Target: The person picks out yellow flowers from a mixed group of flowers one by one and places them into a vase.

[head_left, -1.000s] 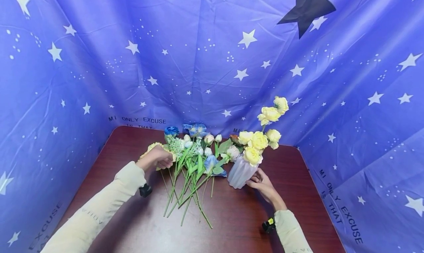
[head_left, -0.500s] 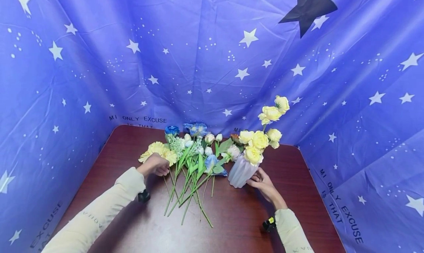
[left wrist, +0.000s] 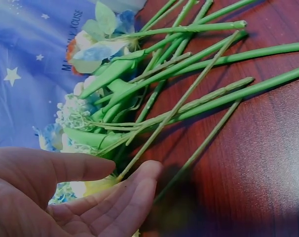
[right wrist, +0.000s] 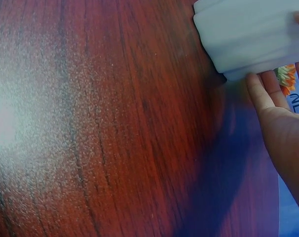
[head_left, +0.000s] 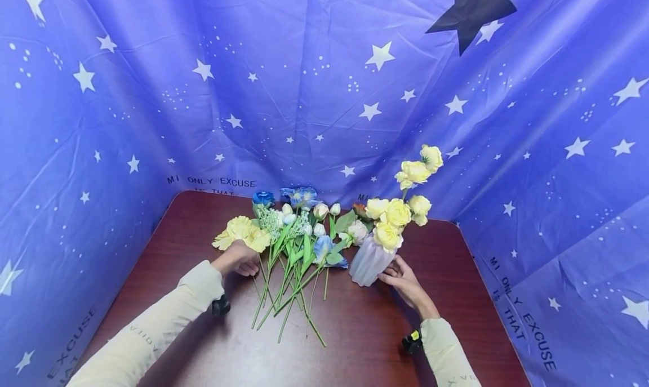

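My left hand is at the near side of a yellow flower lying on the table. In the left wrist view the thumb and fingers are parted, with a thin stem rising between them. My right hand holds the lower right side of a pale ribbed vase. The vase leans slightly and bears yellow roses. In the right wrist view, fingers lie around the white vase.
Loose flowers lie in a heap mid-table: blue blooms, white tulip buds, a blue-white flower and a pale pink rose. Green stems cross toward the front. A starry blue cloth encloses the dark red table.
My left hand has moved down and slightly toward me from over the yellow flower, uncovering its petals. The right hand and vase have barely moved.
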The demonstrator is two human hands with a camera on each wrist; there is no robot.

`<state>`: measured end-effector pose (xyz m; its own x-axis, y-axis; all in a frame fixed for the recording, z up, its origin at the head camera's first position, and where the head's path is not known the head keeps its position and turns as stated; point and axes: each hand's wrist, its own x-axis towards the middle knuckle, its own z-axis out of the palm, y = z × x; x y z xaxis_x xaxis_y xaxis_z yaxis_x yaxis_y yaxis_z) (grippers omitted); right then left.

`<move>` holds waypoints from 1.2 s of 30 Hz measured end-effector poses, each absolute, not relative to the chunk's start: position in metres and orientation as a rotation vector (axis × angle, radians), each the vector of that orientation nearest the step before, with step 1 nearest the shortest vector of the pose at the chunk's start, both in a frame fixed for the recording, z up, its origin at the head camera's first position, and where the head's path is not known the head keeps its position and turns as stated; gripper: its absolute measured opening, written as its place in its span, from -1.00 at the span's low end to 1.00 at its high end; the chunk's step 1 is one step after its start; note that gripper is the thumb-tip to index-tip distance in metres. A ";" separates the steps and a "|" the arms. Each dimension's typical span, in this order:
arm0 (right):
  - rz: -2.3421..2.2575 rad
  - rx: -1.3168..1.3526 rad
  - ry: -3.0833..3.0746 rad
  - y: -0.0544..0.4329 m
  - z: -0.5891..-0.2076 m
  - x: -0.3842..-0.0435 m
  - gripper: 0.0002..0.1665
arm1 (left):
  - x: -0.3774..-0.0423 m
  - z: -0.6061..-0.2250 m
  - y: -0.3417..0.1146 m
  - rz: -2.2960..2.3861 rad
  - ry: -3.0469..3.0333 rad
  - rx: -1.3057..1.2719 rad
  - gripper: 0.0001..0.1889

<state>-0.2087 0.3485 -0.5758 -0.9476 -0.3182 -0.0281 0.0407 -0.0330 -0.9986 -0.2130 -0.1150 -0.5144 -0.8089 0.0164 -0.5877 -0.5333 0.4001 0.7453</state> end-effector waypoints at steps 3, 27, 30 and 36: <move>-2.069 -0.283 1.991 0.349 -0.575 -0.209 -0.37 | -0.214 -0.517 -0.115 1.430 2.146 -0.449 -0.81; -1.901 -0.361 1.874 0.364 -0.565 -0.235 -0.25 | -0.216 -0.519 -0.116 1.480 2.106 -0.450 -0.87; -1.898 -0.377 1.869 0.364 -0.565 -0.236 -0.23 | -0.216 -0.519 -0.115 1.496 2.107 -0.464 -0.86; -1.905 -0.396 1.851 0.362 -0.563 -0.235 -0.19 | -0.214 -0.521 -0.114 1.513 2.111 -0.477 -0.79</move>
<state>-0.2345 0.3623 -0.5627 -0.8563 -0.5056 -0.1056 0.1201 0.0040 -0.9928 -0.2143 -0.1137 -0.5210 -0.8158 0.0044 -0.5784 -0.5463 0.3223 0.7731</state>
